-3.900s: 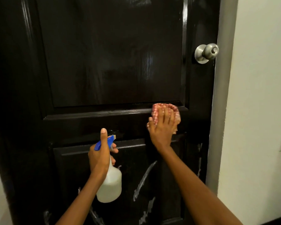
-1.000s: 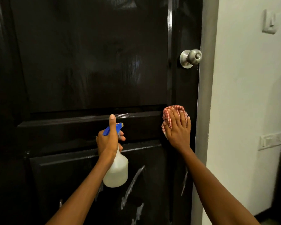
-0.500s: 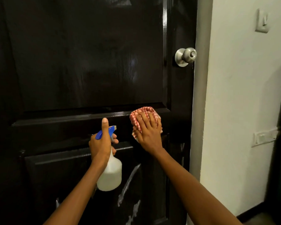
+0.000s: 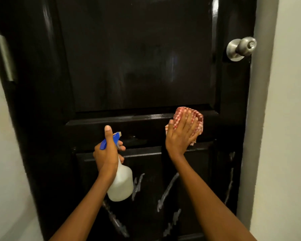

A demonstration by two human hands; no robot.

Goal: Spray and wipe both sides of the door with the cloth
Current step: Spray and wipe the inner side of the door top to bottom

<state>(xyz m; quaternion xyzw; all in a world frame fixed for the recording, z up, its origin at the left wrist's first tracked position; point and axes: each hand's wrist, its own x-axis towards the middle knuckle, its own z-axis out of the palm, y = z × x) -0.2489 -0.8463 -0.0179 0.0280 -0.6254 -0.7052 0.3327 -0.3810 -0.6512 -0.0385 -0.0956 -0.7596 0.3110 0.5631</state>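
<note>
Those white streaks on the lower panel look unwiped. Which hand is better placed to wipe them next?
The right hand. It already presses the cloth flat on the door, just above the streaks. The left hand is occupied gripping the spray bottle.

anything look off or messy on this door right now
Yes: whitish streaks run slantwise across the lower panel of the door, below where the right hand presses the checked cloth on the middle rail. They look like spray or marks not yet wiped. The upper panel shows only glossy reflections.
</note>
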